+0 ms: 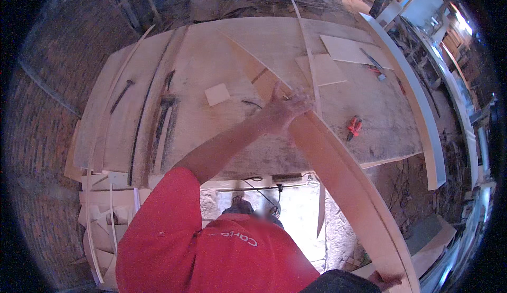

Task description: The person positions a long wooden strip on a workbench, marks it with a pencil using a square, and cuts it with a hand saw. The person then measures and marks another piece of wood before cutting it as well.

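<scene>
While the long wooden board [359,192] is held slantwise over the worktable [195,55], its near end is left jutting past the table edge, right of the body. The board is clamped between thumb and fingers by the left hand [292,105]; fingers of the right hand [384,281] are laid on the near end, but how tightly can't be told, the hand being half hidden by a dark sleeve [340,282].

Pretty cluttered around the grip, tbh. Just beyond the left hand a thin wooden strip [308,45] is crossed close by. Red-handled pliers [354,128] are parked to its right, with a thin wooden panel [355,51] farther off that way. To its left, a pale square offcut [217,94] can be seen and, well apart, what looks like a dark hammer [121,97].

Writing-wise, white lettering [240,237] is printed on the red shirt [211,261].
</scene>
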Available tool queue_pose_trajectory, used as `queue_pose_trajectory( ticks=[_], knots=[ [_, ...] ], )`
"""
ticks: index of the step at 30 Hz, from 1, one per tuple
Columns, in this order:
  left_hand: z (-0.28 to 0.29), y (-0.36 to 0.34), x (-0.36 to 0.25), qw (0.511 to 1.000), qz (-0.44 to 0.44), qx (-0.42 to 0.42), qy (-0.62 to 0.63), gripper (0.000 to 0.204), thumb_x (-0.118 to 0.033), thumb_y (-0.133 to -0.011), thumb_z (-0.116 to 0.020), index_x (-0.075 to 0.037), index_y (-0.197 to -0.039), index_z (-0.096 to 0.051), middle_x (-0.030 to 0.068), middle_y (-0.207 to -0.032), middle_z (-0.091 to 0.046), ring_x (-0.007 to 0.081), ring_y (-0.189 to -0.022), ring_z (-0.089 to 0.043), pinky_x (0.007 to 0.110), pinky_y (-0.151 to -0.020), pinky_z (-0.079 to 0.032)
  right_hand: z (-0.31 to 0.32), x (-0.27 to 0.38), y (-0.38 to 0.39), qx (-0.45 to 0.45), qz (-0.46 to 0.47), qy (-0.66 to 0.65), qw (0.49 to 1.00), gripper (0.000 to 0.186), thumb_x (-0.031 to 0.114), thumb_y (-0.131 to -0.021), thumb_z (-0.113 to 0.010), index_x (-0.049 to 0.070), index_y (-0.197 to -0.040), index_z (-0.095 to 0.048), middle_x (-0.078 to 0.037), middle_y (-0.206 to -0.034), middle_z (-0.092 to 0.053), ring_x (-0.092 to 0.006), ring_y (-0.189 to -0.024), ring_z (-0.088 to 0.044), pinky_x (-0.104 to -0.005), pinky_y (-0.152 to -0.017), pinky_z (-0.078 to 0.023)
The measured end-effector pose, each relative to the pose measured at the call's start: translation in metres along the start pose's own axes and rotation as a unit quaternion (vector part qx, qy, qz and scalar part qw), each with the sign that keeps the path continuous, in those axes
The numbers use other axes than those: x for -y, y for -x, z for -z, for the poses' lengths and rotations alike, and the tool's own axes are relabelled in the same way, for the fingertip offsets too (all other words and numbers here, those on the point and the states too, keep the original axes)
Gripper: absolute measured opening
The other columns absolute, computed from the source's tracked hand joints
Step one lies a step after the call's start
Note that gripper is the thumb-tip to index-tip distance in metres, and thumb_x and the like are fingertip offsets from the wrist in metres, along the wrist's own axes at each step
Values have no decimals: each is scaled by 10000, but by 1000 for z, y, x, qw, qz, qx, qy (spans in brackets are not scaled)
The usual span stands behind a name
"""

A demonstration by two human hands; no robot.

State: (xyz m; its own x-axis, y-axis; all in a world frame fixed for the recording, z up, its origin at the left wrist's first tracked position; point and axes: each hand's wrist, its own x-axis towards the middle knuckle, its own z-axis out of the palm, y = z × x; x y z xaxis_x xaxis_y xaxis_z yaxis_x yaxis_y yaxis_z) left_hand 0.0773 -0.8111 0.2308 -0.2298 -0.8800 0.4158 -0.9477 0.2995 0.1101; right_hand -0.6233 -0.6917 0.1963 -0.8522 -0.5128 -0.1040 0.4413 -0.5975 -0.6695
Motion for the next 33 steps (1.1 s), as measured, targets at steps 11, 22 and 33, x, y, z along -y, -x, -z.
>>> queue_pose_trajectory(
  ticks=[11,22,33],
  knots=[
    [-105,-34,22,958,-61,276,51,474,-390,-590,-875,-108,-958,-778,148,-957,-748,379,-940,-706,501,-803,-539,45,3,-81,176,303,316,882,644,517,-959,-704,-43,-1248,-577,-145,-1145,-710,-339,-1077,-674,-566,-1019,-488],
    [145,13,-105,979,111,164,-47,338,-355,-637,-830,-107,-850,-747,150,-814,-722,373,-832,-724,533,-724,-540,-4,-103,-152,24,-315,-65,947,612,473,-981,-698,60,-1424,-606,-130,-1507,-574,-275,-1373,-544,-482,-1168,-401],
    [166,393,-181,785,575,207,100,519,-611,-657,-882,-145,-878,-822,119,-882,-759,295,-814,-711,413,-775,-531,-139,-415,67,460,-551,4,696,507,420,-1045,-600,39,-1379,-608,-119,-1254,-680,-284,-1118,-641,-442,-1033,-524]
  ],
)
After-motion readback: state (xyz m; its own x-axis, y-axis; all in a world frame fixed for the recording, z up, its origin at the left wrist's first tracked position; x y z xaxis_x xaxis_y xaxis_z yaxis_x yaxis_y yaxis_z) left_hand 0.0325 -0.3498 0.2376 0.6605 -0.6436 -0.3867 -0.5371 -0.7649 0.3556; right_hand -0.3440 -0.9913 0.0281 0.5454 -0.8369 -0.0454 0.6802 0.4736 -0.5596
